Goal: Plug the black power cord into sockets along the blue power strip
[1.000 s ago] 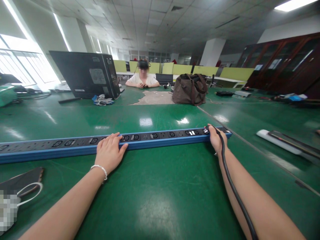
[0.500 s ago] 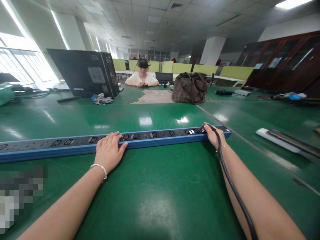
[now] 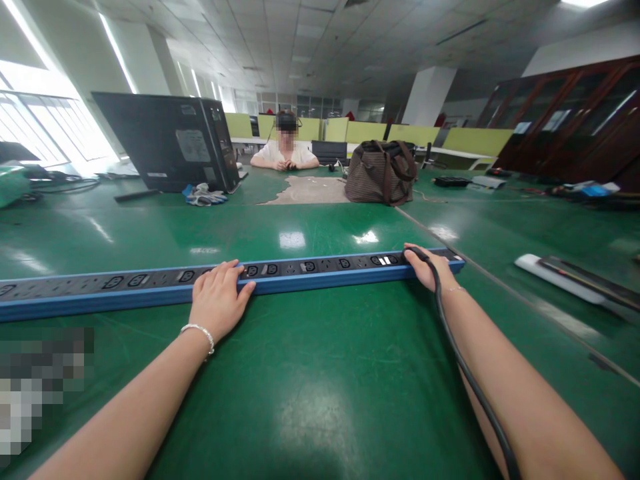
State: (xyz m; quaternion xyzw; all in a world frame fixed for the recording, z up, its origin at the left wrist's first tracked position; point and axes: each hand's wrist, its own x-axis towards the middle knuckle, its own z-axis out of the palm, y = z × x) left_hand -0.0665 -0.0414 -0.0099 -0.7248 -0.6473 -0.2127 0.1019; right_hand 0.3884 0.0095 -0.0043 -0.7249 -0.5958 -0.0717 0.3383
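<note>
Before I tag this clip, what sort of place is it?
Likely an office: yellow partitions stand behind, what looks like a computer case sits on the green table, and a glass-doored cabinet stands at right.

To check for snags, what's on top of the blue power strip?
The left hand lies on the blue power strip; near its right end the right hand holds a black cable. Sockets show between; whatever the hands cover is hidden.

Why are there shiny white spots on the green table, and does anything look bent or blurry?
Head view: spots on the green table look like reflected light; head view: the window glares nearly white; head view: the black computer case looks stretched; head view: the blue item far right is blurry; head view: the left hand looks fairly clear.
</note>
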